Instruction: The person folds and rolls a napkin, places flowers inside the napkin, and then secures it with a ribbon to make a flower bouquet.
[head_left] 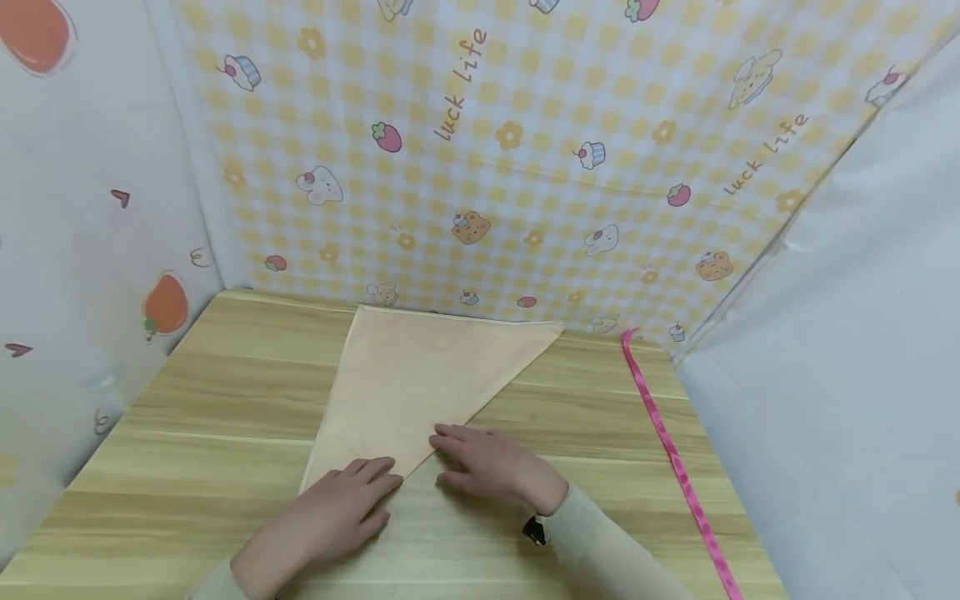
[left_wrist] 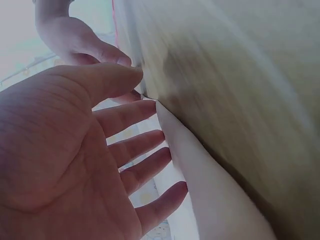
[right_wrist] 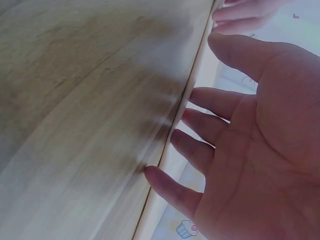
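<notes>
A pale peach cloth point(head_left: 405, 375), folded into a triangle, lies flat on the wooden table. Its long slanting edge runs from the back right corner toward the front left. My left hand point(head_left: 337, 508) rests with relaxed fingers on the near end of that edge and hides the front corner. In the left wrist view the fingertips point(left_wrist: 162, 155) touch the cloth's fold point(left_wrist: 200, 175). Farther up the same edge lies my right hand point(head_left: 495, 467), fingers extended. The right wrist view shows its fingertips point(right_wrist: 187, 140) along the cloth's edge.
A long pink ribbon point(head_left: 671, 450) runs down the right side of the wood-grain table point(head_left: 585, 400). Behind the table rises a yellow checked backdrop point(head_left: 480, 183). White sheets stand at the left point(head_left: 90, 267) and right point(head_left: 840, 400).
</notes>
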